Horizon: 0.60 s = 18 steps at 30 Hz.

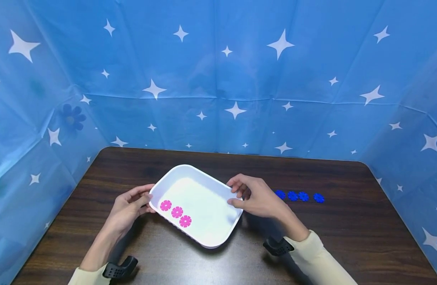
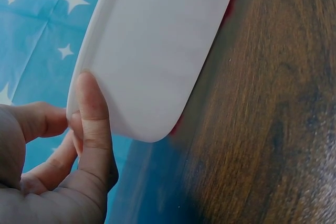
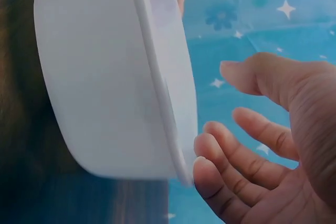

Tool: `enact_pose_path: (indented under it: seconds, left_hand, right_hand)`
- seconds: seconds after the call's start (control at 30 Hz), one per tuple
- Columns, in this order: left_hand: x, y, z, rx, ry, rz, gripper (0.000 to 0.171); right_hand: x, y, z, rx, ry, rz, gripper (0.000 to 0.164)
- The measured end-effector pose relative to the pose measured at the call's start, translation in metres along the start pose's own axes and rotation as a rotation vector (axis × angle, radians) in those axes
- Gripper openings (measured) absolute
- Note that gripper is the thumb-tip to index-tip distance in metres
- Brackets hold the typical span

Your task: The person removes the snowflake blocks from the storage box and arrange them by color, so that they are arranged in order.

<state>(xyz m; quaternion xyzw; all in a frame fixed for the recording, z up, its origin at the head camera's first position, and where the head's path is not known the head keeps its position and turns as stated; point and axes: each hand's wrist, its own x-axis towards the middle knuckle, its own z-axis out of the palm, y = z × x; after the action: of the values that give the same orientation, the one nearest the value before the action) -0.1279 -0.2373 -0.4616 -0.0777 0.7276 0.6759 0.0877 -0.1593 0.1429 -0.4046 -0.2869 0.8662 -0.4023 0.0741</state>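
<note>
Fingers on the left hand [image 1: 124, 209] are pinching the rim of the white tray [image 1: 207, 202] at its left corner, thumb against the fingers, which makes sense to me: a rim grip steadies it and keeps that hand clear of the pink flowers [image 1: 177, 212]. Right hand [image 1: 257, 196] is a different story, its fingers loosely bent and parted from the thumb around the opposite corner, so it's not really clamping anything; can't tell if a fingertip actually touches the rim. Tray sits at an angle between both hands over the table [image 1: 346, 225], though I can't tell whether it's fully resting there. Three pinks are lined up inside along the near-left wall, maybe just to keep them tidy. Four blue flowers [image 1: 303, 196] lie in a rough row on the table, beyond the right hand.
</note>
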Motion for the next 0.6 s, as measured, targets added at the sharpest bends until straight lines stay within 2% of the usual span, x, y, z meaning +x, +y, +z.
enact_pose_path:
  seconds: [0.4,0.6]
  left_hand:
    - [-0.001,-0.001,-0.001,0.006,-0.010,0.015,0.047]
    - [0.000,-0.001,0.000,-0.001,-0.010,0.018,0.047]
  right_hand:
    - [0.031,-0.012,0.042,0.045,-0.188,-0.036,0.050]
    - [0.042,-0.014,0.062,0.040,-0.256,-0.021,0.051]
